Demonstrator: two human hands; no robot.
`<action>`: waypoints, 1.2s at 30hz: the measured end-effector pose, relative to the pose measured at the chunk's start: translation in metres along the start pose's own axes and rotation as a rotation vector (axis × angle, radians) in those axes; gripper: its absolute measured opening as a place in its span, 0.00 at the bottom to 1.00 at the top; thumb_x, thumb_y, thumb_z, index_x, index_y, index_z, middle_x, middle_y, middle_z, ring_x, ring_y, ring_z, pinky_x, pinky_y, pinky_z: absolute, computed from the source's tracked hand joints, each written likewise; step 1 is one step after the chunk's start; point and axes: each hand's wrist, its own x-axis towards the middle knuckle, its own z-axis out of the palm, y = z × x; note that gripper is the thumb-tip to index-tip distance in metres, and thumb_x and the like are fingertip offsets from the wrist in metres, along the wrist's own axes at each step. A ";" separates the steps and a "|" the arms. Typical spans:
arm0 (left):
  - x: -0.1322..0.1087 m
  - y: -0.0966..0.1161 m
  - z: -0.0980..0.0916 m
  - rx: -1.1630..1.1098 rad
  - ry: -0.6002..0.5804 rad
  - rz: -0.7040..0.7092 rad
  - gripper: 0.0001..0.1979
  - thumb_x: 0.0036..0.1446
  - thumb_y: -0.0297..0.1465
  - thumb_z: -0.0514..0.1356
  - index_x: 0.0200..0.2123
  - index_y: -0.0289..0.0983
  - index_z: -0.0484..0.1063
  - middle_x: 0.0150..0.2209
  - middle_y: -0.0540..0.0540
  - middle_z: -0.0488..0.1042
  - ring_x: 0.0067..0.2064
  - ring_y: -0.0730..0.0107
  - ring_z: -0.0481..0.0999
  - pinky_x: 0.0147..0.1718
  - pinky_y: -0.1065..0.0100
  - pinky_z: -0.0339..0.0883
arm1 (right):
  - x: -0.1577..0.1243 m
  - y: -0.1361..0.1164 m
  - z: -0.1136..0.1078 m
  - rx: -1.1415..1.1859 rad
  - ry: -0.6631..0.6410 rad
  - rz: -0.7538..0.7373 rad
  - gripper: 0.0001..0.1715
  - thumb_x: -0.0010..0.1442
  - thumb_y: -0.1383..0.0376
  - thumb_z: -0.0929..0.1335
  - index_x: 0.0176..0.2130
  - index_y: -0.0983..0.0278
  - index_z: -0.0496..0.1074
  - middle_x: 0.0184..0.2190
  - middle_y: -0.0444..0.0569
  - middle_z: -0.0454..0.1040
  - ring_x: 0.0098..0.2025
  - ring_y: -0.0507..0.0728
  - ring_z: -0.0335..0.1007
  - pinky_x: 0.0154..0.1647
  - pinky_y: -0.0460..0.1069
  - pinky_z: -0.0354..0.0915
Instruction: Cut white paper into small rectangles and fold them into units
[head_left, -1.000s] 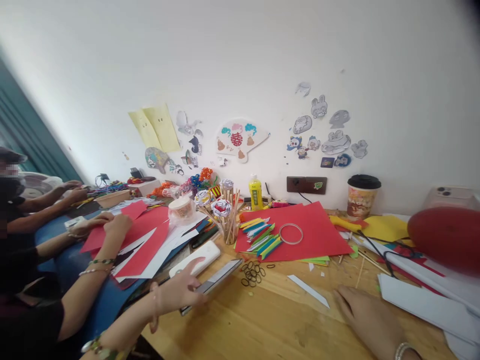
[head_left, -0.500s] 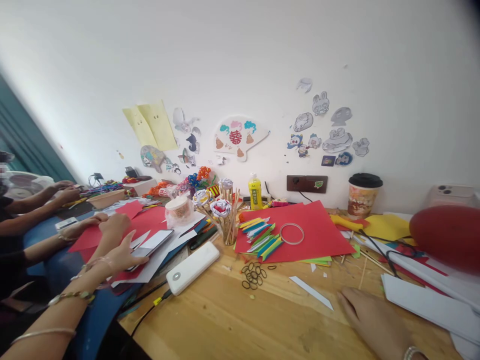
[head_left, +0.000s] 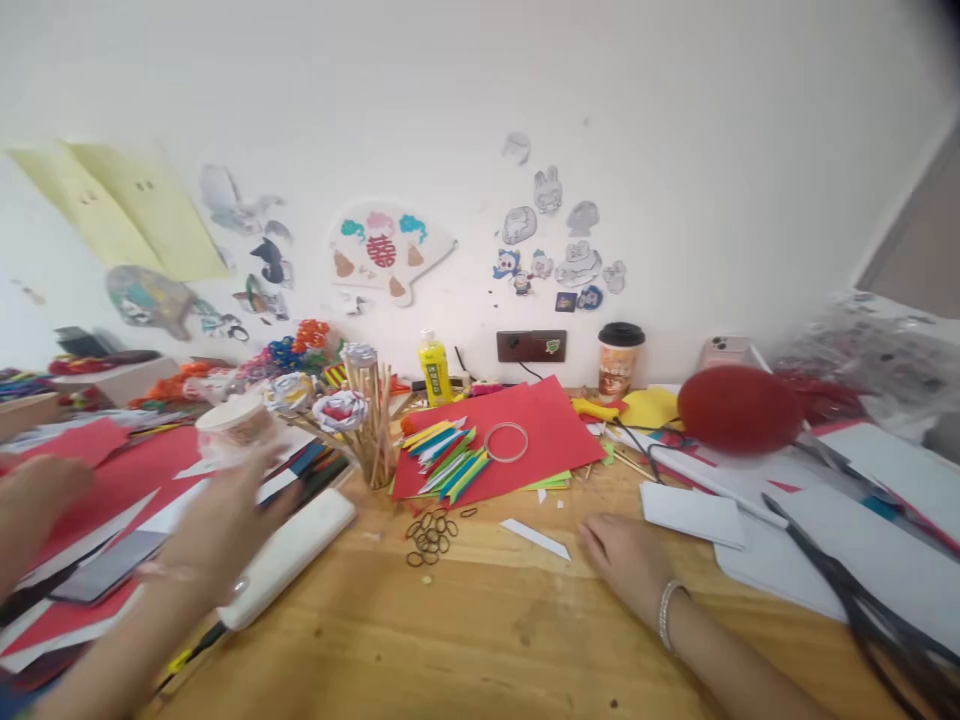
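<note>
My left hand (head_left: 225, 530) is blurred by motion above the left side of the table, its thumb apart from its fingers and nothing visible in it. Just beside and below it lies a white power bank (head_left: 292, 560) with a cable. A phone (head_left: 112, 568) lies on red and white paper to its left. My right hand (head_left: 626, 562) rests palm down on the wood, fingers loosely bent, holding nothing that I can see. Close to its fingertips is a white paper strip (head_left: 536, 538). Small dark rubber bands (head_left: 431, 537) lie in a heap between the hands.
Folded coloured paper strips (head_left: 450, 460) and a ring (head_left: 506, 442) lie on red paper (head_left: 555, 420). A jar of sticks (head_left: 375, 460) holds paper flowers. Scissors (head_left: 847, 590), white paper and a red balloon (head_left: 739, 410) are at right. Another person's hand (head_left: 45, 510) is at far left.
The view has turned to the right. My left hand has left the phone and moved right, over the power bank. My right hand stays resting by the paper strip.
</note>
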 end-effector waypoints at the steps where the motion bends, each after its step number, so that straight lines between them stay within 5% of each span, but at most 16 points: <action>1: -0.001 0.032 0.011 -0.041 -0.060 0.108 0.20 0.53 0.38 0.50 0.45 0.34 0.66 0.40 0.42 0.74 0.42 0.57 0.71 0.42 0.62 0.62 | 0.000 0.000 -0.002 0.030 -0.001 -0.004 0.17 0.61 0.67 0.57 0.25 0.64 0.67 0.23 0.47 0.72 0.27 0.55 0.67 0.28 0.47 0.54; 4: -0.012 0.132 0.048 -0.185 -0.409 0.380 0.13 0.55 0.32 0.50 0.41 0.38 0.70 0.43 0.42 0.73 0.44 0.62 0.70 0.44 0.65 0.60 | -0.001 -0.005 -0.007 0.128 0.006 -0.062 0.09 0.59 0.64 0.61 0.33 0.64 0.69 0.31 0.48 0.73 0.34 0.56 0.67 0.33 0.47 0.56; 5: -0.015 0.159 0.061 -0.195 -0.440 0.395 0.11 0.54 0.31 0.52 0.38 0.37 0.71 0.41 0.42 0.72 0.43 0.61 0.70 0.43 0.64 0.61 | -0.001 -0.008 -0.010 0.134 0.000 -0.090 0.08 0.57 0.62 0.63 0.35 0.63 0.69 0.33 0.48 0.72 0.36 0.56 0.66 0.35 0.48 0.57; 7: -0.019 0.197 0.083 -0.210 -0.471 0.413 0.08 0.51 0.31 0.56 0.33 0.36 0.72 0.38 0.41 0.72 0.40 0.61 0.70 0.40 0.65 0.62 | -0.001 -0.015 -0.012 0.093 -0.032 -0.141 0.08 0.55 0.62 0.65 0.35 0.63 0.69 0.34 0.48 0.71 0.37 0.57 0.64 0.36 0.49 0.57; 9: -0.018 0.213 0.099 -0.222 -0.481 0.405 0.05 0.50 0.29 0.56 0.31 0.35 0.71 0.36 0.41 0.72 0.38 0.60 0.69 0.37 0.64 0.62 | 0.000 -0.020 -0.012 0.038 -0.048 -0.165 0.05 0.55 0.64 0.66 0.31 0.63 0.69 0.32 0.48 0.70 0.37 0.57 0.63 0.35 0.49 0.57; 16: -0.019 0.213 0.113 -0.371 -0.482 0.413 0.05 0.51 0.29 0.56 0.25 0.35 0.68 0.28 0.45 0.72 0.32 0.63 0.69 0.32 0.66 0.62 | 0.005 -0.012 0.003 0.142 0.099 -0.162 0.02 0.55 0.68 0.66 0.32 0.65 0.67 0.32 0.47 0.69 0.36 0.55 0.62 0.34 0.48 0.58; 22: -0.029 0.227 0.107 -0.503 -0.443 0.444 0.07 0.54 0.31 0.54 0.26 0.37 0.69 0.28 0.46 0.73 0.32 0.66 0.70 0.33 0.69 0.62 | 0.007 -0.004 0.004 0.176 0.118 -0.223 0.06 0.56 0.70 0.65 0.27 0.65 0.68 0.27 0.47 0.71 0.33 0.57 0.62 0.34 0.51 0.58; 28: -0.023 0.217 0.103 -0.518 -0.438 0.448 0.14 0.54 0.37 0.53 0.21 0.37 0.69 0.23 0.47 0.72 0.27 0.68 0.69 0.28 0.71 0.61 | 0.009 -0.001 -0.008 0.291 0.086 -0.231 0.06 0.55 0.70 0.66 0.26 0.65 0.70 0.26 0.45 0.72 0.30 0.52 0.65 0.32 0.46 0.60; 33: -0.015 0.208 0.101 -0.503 -0.461 0.469 0.14 0.53 0.38 0.54 0.21 0.37 0.69 0.22 0.50 0.72 0.25 0.71 0.69 0.25 0.74 0.61 | 0.011 0.003 -0.021 0.372 0.022 -0.180 0.06 0.55 0.69 0.66 0.34 0.63 0.73 0.27 0.42 0.75 0.29 0.50 0.69 0.29 0.43 0.62; 36: -0.003 0.202 0.105 -0.453 -0.423 0.424 0.14 0.55 0.37 0.51 0.23 0.37 0.69 0.24 0.48 0.73 0.26 0.70 0.70 0.26 0.73 0.61 | 0.012 0.018 -0.041 0.301 -0.022 -0.151 0.21 0.52 0.68 0.68 0.47 0.59 0.68 0.35 0.42 0.76 0.35 0.51 0.71 0.35 0.43 0.63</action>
